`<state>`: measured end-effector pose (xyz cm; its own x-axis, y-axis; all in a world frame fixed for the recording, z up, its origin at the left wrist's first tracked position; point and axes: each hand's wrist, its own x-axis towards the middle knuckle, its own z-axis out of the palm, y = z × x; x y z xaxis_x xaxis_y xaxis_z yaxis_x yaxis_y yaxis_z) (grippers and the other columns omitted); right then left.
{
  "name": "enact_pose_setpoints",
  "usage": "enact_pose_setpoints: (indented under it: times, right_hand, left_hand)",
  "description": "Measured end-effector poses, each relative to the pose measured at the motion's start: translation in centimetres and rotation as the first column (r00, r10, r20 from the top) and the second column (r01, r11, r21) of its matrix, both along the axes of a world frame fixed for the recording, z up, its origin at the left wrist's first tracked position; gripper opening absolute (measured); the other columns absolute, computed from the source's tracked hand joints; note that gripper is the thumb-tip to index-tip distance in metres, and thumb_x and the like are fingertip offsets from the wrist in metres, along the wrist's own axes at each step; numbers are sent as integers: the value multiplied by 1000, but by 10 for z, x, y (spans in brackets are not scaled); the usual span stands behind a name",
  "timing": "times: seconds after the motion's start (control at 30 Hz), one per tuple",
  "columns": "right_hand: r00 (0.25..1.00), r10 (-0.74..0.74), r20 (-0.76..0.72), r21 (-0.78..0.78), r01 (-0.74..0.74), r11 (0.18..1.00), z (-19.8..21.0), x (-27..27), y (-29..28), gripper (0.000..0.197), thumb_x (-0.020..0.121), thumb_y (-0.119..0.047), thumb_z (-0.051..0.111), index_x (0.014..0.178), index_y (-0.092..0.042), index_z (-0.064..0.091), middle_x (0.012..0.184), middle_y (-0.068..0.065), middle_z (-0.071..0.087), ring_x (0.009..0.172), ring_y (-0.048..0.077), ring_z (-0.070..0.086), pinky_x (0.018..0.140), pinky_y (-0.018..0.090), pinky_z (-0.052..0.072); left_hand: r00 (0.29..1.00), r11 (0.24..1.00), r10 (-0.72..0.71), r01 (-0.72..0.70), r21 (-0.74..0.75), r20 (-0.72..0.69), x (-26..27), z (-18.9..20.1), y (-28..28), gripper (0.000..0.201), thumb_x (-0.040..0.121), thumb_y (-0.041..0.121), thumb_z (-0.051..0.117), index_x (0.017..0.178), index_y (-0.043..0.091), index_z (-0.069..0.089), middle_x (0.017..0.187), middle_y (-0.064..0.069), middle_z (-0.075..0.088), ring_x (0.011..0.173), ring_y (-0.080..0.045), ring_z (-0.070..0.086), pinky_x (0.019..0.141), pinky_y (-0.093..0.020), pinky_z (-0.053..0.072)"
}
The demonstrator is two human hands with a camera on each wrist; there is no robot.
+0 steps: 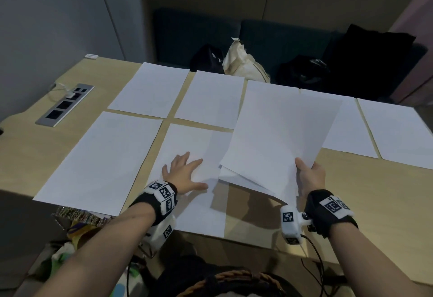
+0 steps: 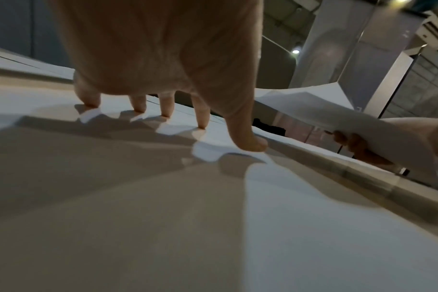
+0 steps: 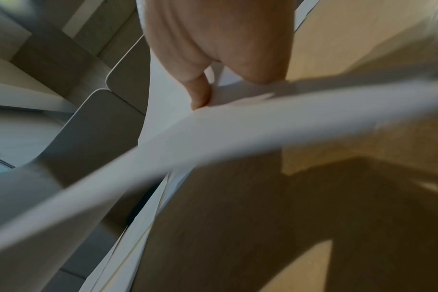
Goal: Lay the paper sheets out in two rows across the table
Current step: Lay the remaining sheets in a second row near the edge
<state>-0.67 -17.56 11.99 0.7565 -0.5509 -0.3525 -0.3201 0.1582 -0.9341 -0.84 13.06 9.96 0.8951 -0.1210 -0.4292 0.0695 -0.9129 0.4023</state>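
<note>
White paper sheets lie on the wooden table [image 1: 365, 203]. The far row holds several sheets, among them the far left sheet [image 1: 150, 90] and the far right sheet [image 1: 398, 132]. Two sheets lie in the near row. My left hand [image 1: 185, 172] presses flat with spread fingers on the second near sheet [image 1: 194, 203]; its fingertips [image 2: 253, 144] touch the paper [image 2: 313, 237]. My right hand [image 1: 309, 175] grips a stack of sheets [image 1: 276, 137] by its near right corner, raised above the table. In the right wrist view the thumb pinches the stack [image 3: 238, 126].
A metal power socket panel [image 1: 65, 104] is set into the table at the left. A cream tote bag [image 1: 246, 62] and black bags [image 1: 304, 72] sit on the bench beyond the far edge. Bare wood shows in the near right part of the table.
</note>
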Motion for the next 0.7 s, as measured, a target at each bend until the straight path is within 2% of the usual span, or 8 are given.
enact_pose_setpoints:
  times: [0.1,0.2,0.33,0.53,0.7]
  right_hand:
    - [1000,5,-12,-29,-6,1000,-1,-6,-4,39,93,-6,52,129,7,49,131,20,57,108,28,57,91,30,41]
    - [999,10,-31,-51,-12,999,-6,-11,-8,39,93,-8,52,129,6,49,131,19,57,106,26,57,92,32,43]
    - [999,11,-53,-64,-15,998,-10,-17,-11,40,92,-9,53,129,5,50,130,19,58,116,33,57,94,33,43]
    - [999,-1,-52,-59,-2,998,-14,-19,-16,40,93,-9,53,130,5,49,130,19,58,117,32,57,97,34,43]
    - [999,1,-54,-51,-3,999,-17,-19,-19,41,92,-10,55,130,4,50,130,17,59,116,32,58,105,43,43]
  left_hand:
    - [1000,999,-4,5,43,-26,5,0,3,94,72,58,66,148,39,14,161,1,-9,148,-26,-13,113,-59,-2]
    - [1000,999,1,0,47,-24,7,1,6,94,71,55,68,148,39,15,161,1,-8,148,-25,-12,113,-60,-1]
    - [1000,999,-3,4,45,-26,8,1,6,94,72,53,68,148,39,15,161,1,-8,148,-24,-12,113,-61,-1]
    - [999,999,-16,17,47,-33,8,2,4,93,72,51,69,147,40,16,161,2,-8,148,-23,-12,112,-62,-1]
    - [998,998,-28,31,59,-59,11,5,2,93,73,51,69,148,39,14,161,2,-9,148,-23,-12,112,-63,0]
